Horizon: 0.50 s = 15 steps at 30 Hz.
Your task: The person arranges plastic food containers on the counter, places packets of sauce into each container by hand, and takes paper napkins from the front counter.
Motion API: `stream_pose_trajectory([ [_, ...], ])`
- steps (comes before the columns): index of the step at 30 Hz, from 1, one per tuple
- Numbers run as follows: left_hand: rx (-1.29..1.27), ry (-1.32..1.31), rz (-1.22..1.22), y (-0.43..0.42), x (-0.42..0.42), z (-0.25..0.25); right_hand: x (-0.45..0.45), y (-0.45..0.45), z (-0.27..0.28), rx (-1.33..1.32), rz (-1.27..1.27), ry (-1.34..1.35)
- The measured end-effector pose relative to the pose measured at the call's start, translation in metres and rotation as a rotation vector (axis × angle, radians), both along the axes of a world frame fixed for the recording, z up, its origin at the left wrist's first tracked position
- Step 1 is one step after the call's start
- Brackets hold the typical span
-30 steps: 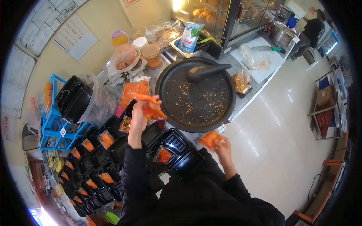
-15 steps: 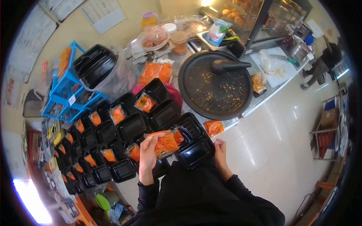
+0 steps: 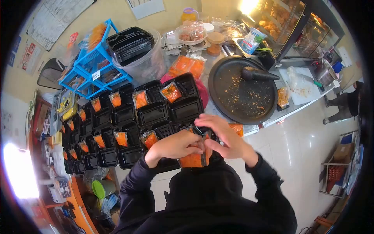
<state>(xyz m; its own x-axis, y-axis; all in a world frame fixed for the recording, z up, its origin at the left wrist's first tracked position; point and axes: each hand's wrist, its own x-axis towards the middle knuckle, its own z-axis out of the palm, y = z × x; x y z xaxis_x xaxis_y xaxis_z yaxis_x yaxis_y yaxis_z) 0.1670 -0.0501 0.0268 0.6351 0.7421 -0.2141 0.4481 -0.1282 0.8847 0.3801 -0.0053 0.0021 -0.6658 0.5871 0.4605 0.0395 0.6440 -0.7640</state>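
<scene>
My left hand (image 3: 175,145) is closed on clear sachets of orange-red sauce (image 3: 192,160), held over the near end of the black trays. My right hand (image 3: 230,137) is beside them, fingers stretched out and apart, its thumb at the sachets' upper edge. Whether the thumb presses on them I cannot tell. Beneath the hands a black compartment tray is largely hidden. Farther left, a black tray (image 3: 152,114) holds a sauce sachet (image 3: 140,100) in a small compartment. Another sachet (image 3: 171,93) lies in the neighbouring tray (image 3: 187,111).
Several more black trays run leftward in two rows. A large stone mortar (image 3: 243,103) with a pestle (image 3: 259,74) stands at right. Behind are a plastic tub (image 3: 150,64), blue rack (image 3: 91,64) and piled sauce sachets (image 3: 187,67). A person (image 3: 344,103) stands far right.
My right hand has come from the trays' right edge up to the sachets. My left hand has moved right with the sachets. The view has shifted, so the counter appears farther right.
</scene>
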Motion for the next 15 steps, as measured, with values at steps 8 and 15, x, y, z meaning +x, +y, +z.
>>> stream_pose_trajectory([
  [8,0.212,0.052,-0.087,0.006,0.02,-0.008,0.026,0.002,-0.005,0.027,0.281,-0.302],
  [15,0.564,-0.016,0.142,-0.015,0.061,-0.022,0.061,-0.024,-0.024,-0.376,0.085,-0.086],
])
